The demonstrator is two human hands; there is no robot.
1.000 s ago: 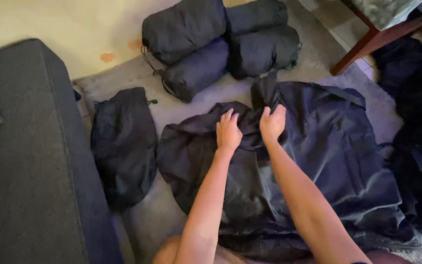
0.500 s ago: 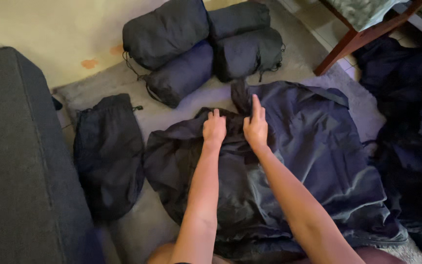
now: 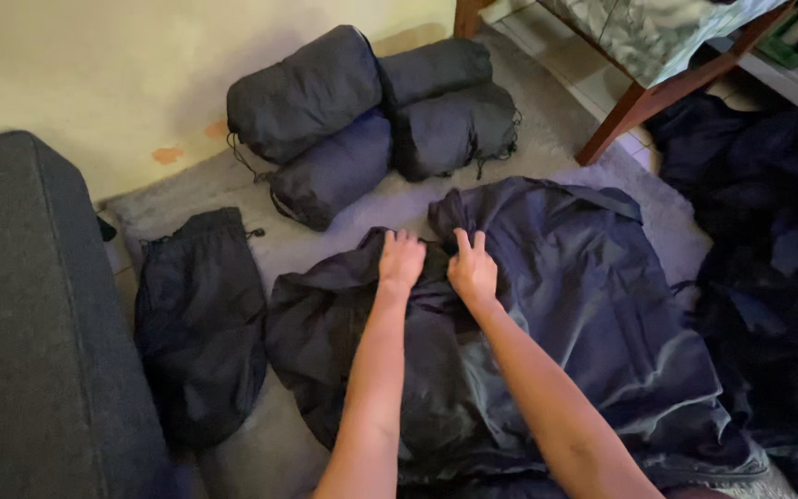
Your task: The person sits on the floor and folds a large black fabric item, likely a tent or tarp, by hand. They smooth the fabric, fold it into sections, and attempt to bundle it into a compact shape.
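A dark navy sleeping bag [image 3: 593, 314] lies spread on the grey carpet in front of me. Both my arms reach forward onto its near-left part. My left hand [image 3: 402, 260] presses down on the bunched fabric with fingers together. My right hand [image 3: 472, 268] sits just beside it, gripping a fold of the same fabric, two fingers raised. An empty black drawstring sack [image 3: 200, 323] lies flat to the left of the sleeping bag.
Several packed dark stuff sacks [image 3: 362, 111] are piled against the yellow wall at the back. A dark grey sofa [image 3: 30, 323] fills the left side. A wooden table leg [image 3: 625, 115] stands at back right, with more dark fabric [image 3: 778, 277] heaped on the right.
The view has shifted, so everything sits slightly lower and to the right in the frame. My hands stay on the same bunched part of the sleeping bag, now a little closer together.
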